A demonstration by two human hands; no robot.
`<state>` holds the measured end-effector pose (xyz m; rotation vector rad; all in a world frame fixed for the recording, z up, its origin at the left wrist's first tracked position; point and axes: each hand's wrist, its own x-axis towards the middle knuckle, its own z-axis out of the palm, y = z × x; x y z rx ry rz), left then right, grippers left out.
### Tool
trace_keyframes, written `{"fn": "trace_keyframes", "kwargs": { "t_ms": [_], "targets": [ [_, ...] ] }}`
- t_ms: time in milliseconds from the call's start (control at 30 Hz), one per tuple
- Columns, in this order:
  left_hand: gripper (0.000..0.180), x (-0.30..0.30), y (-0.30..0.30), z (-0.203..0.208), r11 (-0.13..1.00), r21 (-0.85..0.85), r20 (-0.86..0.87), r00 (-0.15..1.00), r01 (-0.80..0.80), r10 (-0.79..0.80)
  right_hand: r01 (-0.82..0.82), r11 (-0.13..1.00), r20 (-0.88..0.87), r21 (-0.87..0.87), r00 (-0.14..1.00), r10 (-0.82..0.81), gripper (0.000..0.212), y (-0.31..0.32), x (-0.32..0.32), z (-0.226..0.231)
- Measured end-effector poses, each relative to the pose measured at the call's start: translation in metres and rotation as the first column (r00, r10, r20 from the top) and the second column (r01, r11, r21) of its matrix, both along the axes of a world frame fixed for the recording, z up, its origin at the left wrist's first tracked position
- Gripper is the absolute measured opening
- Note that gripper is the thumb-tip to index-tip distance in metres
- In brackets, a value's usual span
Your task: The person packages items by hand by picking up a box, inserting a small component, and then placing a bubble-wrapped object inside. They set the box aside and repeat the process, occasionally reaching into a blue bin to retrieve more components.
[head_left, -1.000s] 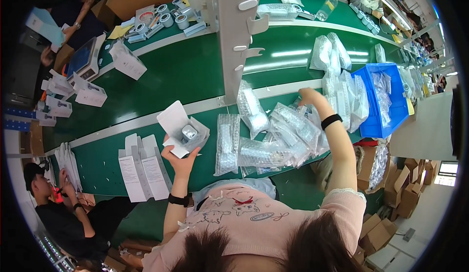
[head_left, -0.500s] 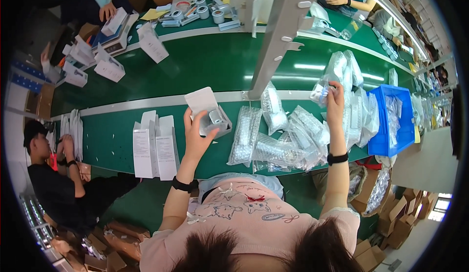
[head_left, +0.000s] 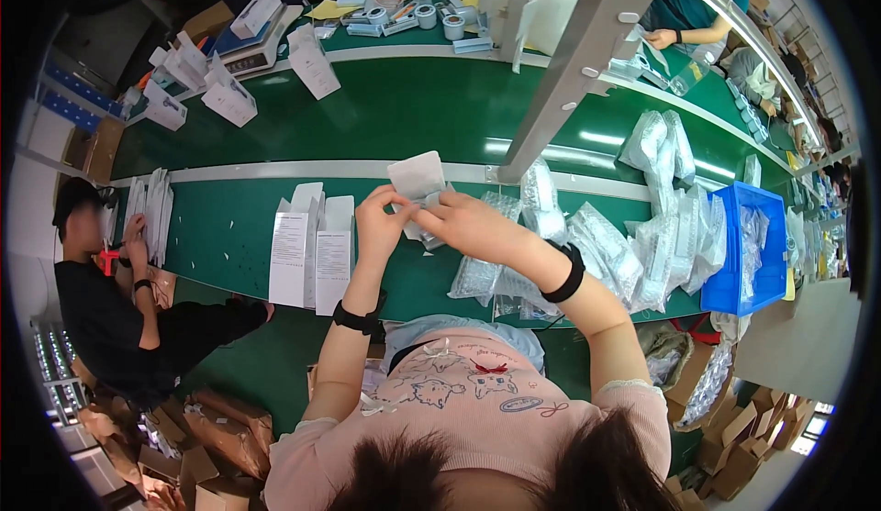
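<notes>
1. The left hand is raised over the green worktop with the forearm coming up from the lower edge; its fingers are closed on the lower left of a small white carton, which is held upright above the front strip of the worktop.
2. The right hand is brought in from the right, wrist bent inward, and is pressed against the carton's lower right side — its fingers are curled there, gripping a small clear-wrapped item at the carton's mouth.
3. A black band is worn on each wrist.
4. Just left of the hands, flat white cartons lie side by side on the worktop.
5. To the right, a heap of clear plastic bags is spread from near the right forearm to a blue bin; the bin is seen to hold more clear bags, and some hang over its left rim.
6. Across the worktop, folded white boxes and rolls of tape are set out.
7. What lies inside the carton cannot be made out — its opening is covered by both hands.
8. A seated person in black is seen at the left, with the hands near a stack of white sheets.
9. A white post cuts across the middle and hides part of the worktop behind it.
</notes>
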<state>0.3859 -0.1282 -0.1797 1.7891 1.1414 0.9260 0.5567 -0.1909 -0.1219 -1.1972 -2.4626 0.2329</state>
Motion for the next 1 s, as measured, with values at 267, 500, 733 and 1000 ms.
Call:
{"fn": "trace_keyframes", "kwargs": {
  "t_ms": [267,500,733,1000],
  "targets": [
    [0.026,-0.014,-0.011,0.002,0.967,-0.233,0.462,0.863,-0.105,0.205,-0.037,0.978,-0.05,0.205,0.998,0.048,0.028,0.01,0.002,0.015],
    [0.046,-0.077,-0.033,-0.031,0.97,0.234,-0.454,0.876,-0.059,0.163,0.132,0.982,0.11,-0.133,0.987,-0.117,0.032,-0.017,-0.002,-0.027],
    [0.064,-0.088,-0.056,-0.065,0.974,0.221,-0.793,0.59,0.051,0.149,0.347,0.937,-0.592,-0.046,0.746,-0.305,0.06,-0.013,-0.008,-0.055],
    [0.064,-0.064,-0.079,-0.039,0.996,0.077,-0.611,0.792,0.048,0.009,0.188,0.799,-0.636,-0.571,0.514,-0.576,0.078,0.04,0.016,-0.086]
  ]
}}
